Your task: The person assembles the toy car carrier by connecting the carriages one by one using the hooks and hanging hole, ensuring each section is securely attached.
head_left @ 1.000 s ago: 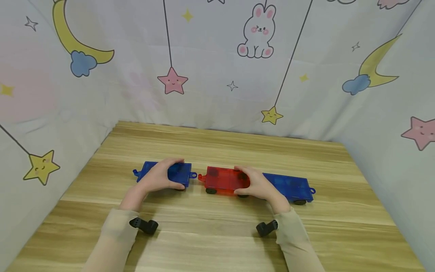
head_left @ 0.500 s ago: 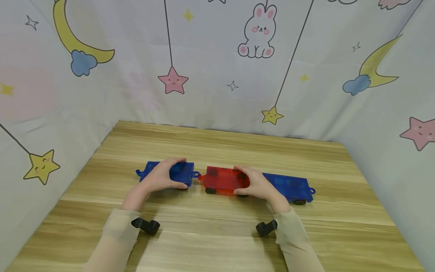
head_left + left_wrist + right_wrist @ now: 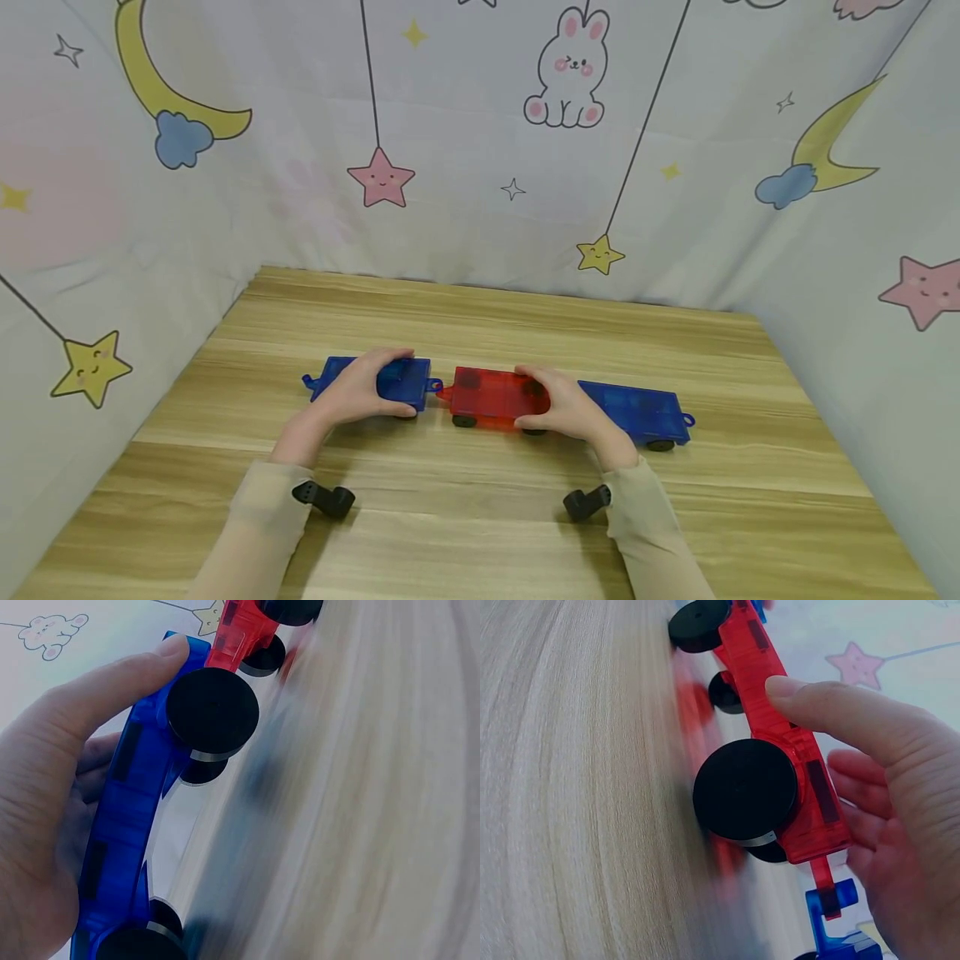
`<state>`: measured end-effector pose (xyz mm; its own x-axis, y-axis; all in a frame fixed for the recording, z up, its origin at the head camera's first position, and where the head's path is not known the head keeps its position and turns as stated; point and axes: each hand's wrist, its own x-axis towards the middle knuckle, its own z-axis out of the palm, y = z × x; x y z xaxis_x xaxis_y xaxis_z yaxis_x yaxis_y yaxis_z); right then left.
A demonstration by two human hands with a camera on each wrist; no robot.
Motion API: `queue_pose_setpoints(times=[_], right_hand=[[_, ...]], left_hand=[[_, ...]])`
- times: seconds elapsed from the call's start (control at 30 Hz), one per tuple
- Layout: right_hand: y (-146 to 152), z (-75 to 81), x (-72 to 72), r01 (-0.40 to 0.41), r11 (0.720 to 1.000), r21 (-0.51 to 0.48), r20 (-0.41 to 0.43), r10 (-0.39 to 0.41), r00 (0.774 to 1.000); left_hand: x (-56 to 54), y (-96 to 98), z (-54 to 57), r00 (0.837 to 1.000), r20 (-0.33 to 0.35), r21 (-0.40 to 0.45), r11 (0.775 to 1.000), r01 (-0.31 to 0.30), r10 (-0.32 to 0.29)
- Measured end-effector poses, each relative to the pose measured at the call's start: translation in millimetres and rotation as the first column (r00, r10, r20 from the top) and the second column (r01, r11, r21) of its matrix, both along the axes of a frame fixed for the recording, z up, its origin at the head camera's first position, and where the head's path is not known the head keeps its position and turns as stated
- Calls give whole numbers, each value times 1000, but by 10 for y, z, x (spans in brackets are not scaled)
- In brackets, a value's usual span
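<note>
My left hand (image 3: 352, 390) grips a translucent blue toy train car (image 3: 408, 385) from above, thumb on the near side, fingers over the far side. In the left wrist view this blue car (image 3: 124, 810) shows its black wheels. My right hand (image 3: 566, 404) holds the red toy train car (image 3: 491, 396) across its right part. Between these two cars, the blue ring (image 3: 435, 385) overlaps the red hook (image 3: 445, 392). A second blue train car (image 3: 637, 410) stands right of the red one; in the right wrist view a blue hook (image 3: 845, 892) links to the red car's end.
The cars stand in a row on a wood-grain table (image 3: 465, 508). A white printed cloth (image 3: 465, 108) with stars, moons and a rabbit rises behind and at both sides. Black wrist cameras (image 3: 333, 502) sit on both sleeves.
My left hand has slid its blue car to the right, and the blue ring has come from apart to overlapping the red hook. The right hand has barely moved.
</note>
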<state>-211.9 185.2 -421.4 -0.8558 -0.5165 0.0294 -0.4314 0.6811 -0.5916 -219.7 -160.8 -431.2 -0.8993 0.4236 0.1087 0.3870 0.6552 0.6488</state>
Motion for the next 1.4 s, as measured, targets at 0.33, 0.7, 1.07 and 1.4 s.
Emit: queue_pose_setpoints(times=[0.33,0.7,1.07,1.4], right_hand=[[-9,2,9,12,1000,-5,13,-11,1000],[-13,9,22,11,1000,-11,9,-10,1000],[-21,12,22,11,1000,-2,3,-11,1000],[-24,14,17,7,1000,1,3,-7,1000]], left_hand=[[17,8,10,1000,-1,0,1000,-2,2],[22,19,8,1000,-1,-3,1000,-2,2],[24,21,10,1000,-1,-12,1000,-3,3],[13,22,-6,1000,-2,-19,1000,2,-2]])
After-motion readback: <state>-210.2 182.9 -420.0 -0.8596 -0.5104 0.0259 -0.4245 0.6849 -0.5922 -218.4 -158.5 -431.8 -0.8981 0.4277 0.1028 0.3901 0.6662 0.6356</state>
